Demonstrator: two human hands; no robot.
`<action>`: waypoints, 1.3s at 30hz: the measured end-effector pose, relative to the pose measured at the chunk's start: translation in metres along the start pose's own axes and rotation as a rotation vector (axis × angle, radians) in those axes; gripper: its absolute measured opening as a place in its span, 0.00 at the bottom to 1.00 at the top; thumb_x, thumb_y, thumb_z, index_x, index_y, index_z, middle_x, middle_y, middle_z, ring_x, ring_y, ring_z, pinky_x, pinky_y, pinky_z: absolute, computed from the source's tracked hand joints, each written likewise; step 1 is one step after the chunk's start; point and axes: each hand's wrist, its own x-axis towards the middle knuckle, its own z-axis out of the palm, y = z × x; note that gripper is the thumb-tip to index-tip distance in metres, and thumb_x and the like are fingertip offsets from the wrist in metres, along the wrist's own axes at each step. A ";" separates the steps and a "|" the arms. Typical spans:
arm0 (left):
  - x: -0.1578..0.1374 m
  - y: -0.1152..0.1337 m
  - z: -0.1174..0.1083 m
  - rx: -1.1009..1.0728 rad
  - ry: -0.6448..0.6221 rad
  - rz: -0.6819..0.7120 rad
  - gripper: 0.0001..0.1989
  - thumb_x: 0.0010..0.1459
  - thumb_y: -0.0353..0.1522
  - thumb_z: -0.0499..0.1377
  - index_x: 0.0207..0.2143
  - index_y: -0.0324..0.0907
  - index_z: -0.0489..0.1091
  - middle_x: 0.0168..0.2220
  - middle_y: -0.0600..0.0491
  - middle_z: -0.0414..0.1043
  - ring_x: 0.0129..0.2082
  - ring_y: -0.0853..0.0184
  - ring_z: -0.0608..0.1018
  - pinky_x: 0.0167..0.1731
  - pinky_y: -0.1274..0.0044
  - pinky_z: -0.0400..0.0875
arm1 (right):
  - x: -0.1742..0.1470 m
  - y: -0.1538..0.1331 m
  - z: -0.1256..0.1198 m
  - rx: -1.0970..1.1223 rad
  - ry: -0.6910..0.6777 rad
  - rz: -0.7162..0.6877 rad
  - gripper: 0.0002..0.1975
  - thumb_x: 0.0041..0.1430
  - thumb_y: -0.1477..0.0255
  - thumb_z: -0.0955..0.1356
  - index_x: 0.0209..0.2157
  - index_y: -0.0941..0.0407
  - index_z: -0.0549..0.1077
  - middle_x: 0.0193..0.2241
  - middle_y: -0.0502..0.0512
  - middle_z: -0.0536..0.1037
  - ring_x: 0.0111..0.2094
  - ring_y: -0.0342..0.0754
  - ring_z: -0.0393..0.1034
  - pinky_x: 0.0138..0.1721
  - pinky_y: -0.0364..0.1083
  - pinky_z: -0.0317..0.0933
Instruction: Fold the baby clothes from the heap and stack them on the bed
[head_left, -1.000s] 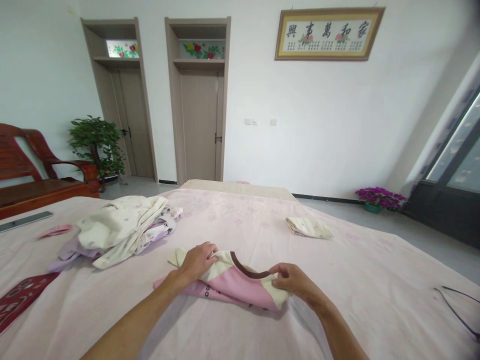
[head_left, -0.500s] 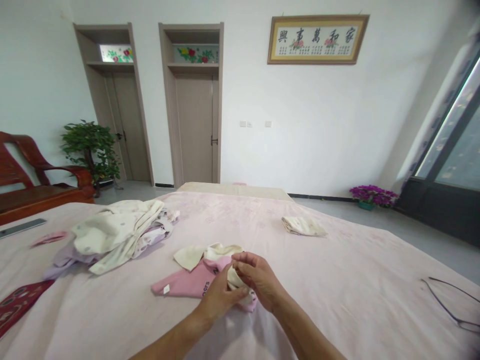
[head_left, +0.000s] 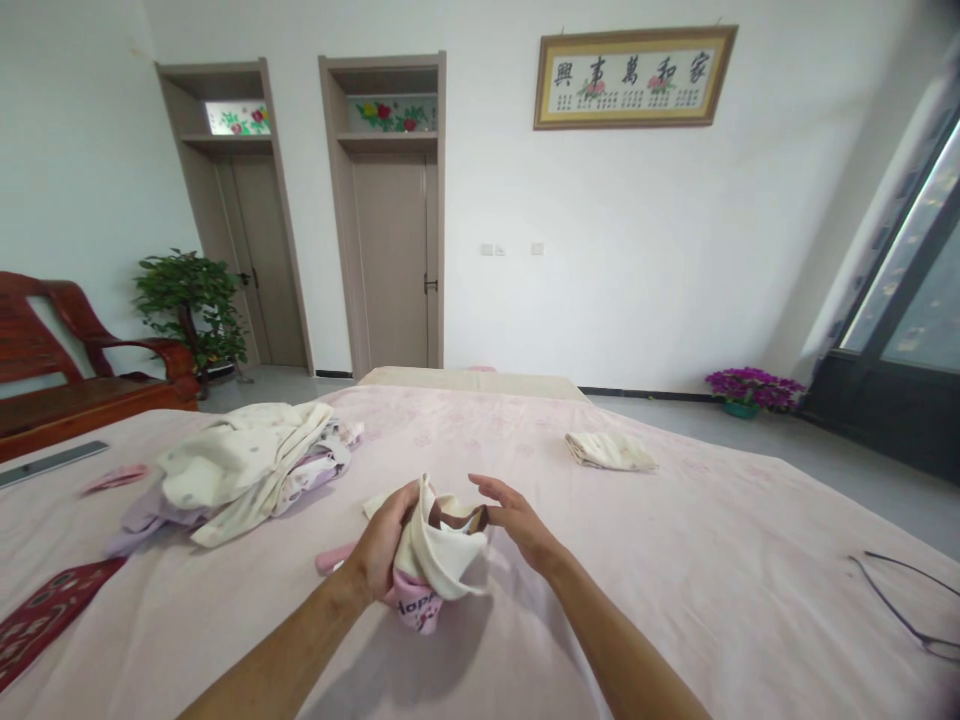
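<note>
A small pink and cream garment is bunched up just over the bed cover, its cream opening facing up and part of a dark printed word showing on the pink cloth below. My left hand is closed around its left side. At the right rim of the opening, my right hand has its lower fingers on the cloth, while one finger stretches out above it. How far the fingers reach inside is partly hidden by the folds. Some pink and cream cloth lies flat behind my left hand.
Left of my hands lies a heap of cream and lilac clothes, with a red printed item, a pink band and a flat grey device. A folded cream cloth lies ahead; glasses rest at right.
The garment has been lifted and turned so its cream opening faces up. My left hand has moved left and my right hand has drawn apart from it.
</note>
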 end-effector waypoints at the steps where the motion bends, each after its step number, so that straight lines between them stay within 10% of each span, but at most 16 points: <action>1: 0.000 0.006 0.000 -0.052 0.022 -0.008 0.17 0.57 0.44 0.56 0.28 0.38 0.70 0.27 0.51 0.78 0.31 0.62 0.80 0.35 0.73 0.74 | 0.000 -0.002 0.004 0.036 -0.068 0.005 0.27 0.46 0.71 0.69 0.51 0.51 0.73 0.53 0.55 0.74 0.57 0.55 0.61 0.55 0.54 0.55; 6: 0.005 0.030 -0.006 -0.249 0.033 0.024 0.14 0.56 0.41 0.61 0.28 0.40 0.65 0.21 0.57 0.72 0.25 0.64 0.80 0.32 0.72 0.76 | -0.013 0.001 0.013 0.174 -0.338 0.038 0.18 0.49 0.63 0.73 0.41 0.58 0.78 0.44 0.57 0.79 0.48 0.54 0.69 0.54 0.53 0.55; 11: 0.017 0.047 -0.022 0.034 -0.046 0.202 0.17 0.56 0.45 0.61 0.31 0.42 0.62 0.24 0.59 0.70 0.25 0.67 0.78 0.28 0.76 0.73 | -0.009 -0.001 0.002 0.129 -0.023 -0.035 0.21 0.52 0.52 0.70 0.31 0.57 0.73 0.30 0.53 0.78 0.33 0.47 0.69 0.39 0.47 0.61; 18: 0.049 0.045 -0.060 0.927 0.098 0.553 0.13 0.54 0.42 0.60 0.28 0.44 0.63 0.25 0.59 0.66 0.27 0.68 0.71 0.30 0.77 0.65 | 0.002 -0.081 -0.039 -0.092 0.304 -0.265 0.19 0.56 0.52 0.67 0.29 0.55 0.67 0.22 0.46 0.69 0.23 0.42 0.59 0.25 0.41 0.53; 23: 0.065 0.025 -0.053 0.485 0.193 0.387 0.18 0.52 0.47 0.61 0.31 0.44 0.61 0.27 0.58 0.69 0.28 0.67 0.75 0.32 0.76 0.69 | -0.015 -0.122 -0.047 -0.353 0.185 -0.305 0.17 0.58 0.55 0.66 0.31 0.56 0.70 0.25 0.48 0.72 0.27 0.43 0.63 0.27 0.41 0.55; 28: 0.076 0.021 -0.042 0.027 0.134 0.259 0.20 0.49 0.44 0.66 0.34 0.40 0.66 0.26 0.58 0.71 0.25 0.70 0.74 0.29 0.79 0.69 | -0.039 -0.096 -0.069 -0.628 -0.036 -0.077 0.14 0.45 0.63 0.74 0.32 0.56 0.74 0.29 0.50 0.77 0.31 0.47 0.68 0.29 0.42 0.58; 32: 0.084 0.017 -0.049 0.020 0.008 0.114 0.19 0.48 0.43 0.67 0.35 0.38 0.70 0.27 0.53 0.75 0.27 0.66 0.76 0.31 0.76 0.71 | -0.049 -0.058 -0.096 -0.592 0.102 0.160 0.16 0.50 0.57 0.70 0.24 0.57 0.70 0.21 0.50 0.73 0.24 0.45 0.65 0.23 0.41 0.53; 39: 0.070 0.019 -0.055 0.267 -0.278 -0.153 0.28 0.52 0.54 0.59 0.35 0.37 0.74 0.31 0.48 0.77 0.30 0.63 0.77 0.31 0.76 0.69 | -0.042 -0.070 -0.098 -0.305 0.310 0.019 0.21 0.51 0.52 0.68 0.28 0.57 0.71 0.21 0.49 0.72 0.22 0.44 0.63 0.24 0.42 0.55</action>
